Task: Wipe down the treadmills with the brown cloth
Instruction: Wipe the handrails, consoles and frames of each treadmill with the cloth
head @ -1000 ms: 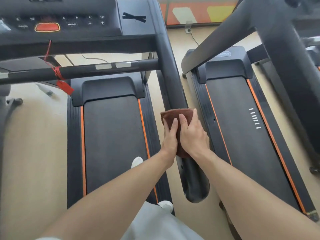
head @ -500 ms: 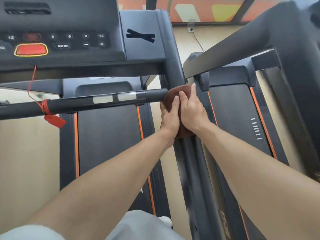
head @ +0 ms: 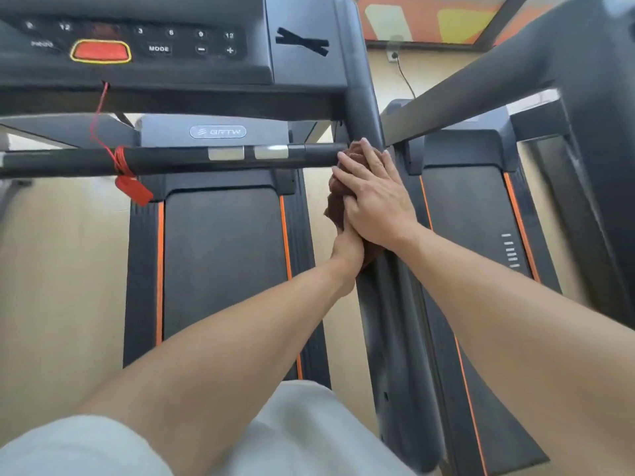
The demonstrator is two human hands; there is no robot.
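The brown cloth (head: 338,197) is wrapped on the treadmill's side rail (head: 388,304), just below the crossbar (head: 192,159) joint, so both sides are rubbed. It is pressed under the straight, slightly spread fingers of the right hand (head: 376,197). The left hand (head: 348,247), mostly hidden beneath, appears to be holding it; its fingers cannot be told.

Setting: a gym, evidenced by two treadmills side by side, one belt (head: 223,269) left of the hands and one (head: 470,214) to their right, with a button console (head: 137,42) above and a handrail (head: 395,321) beneath them.
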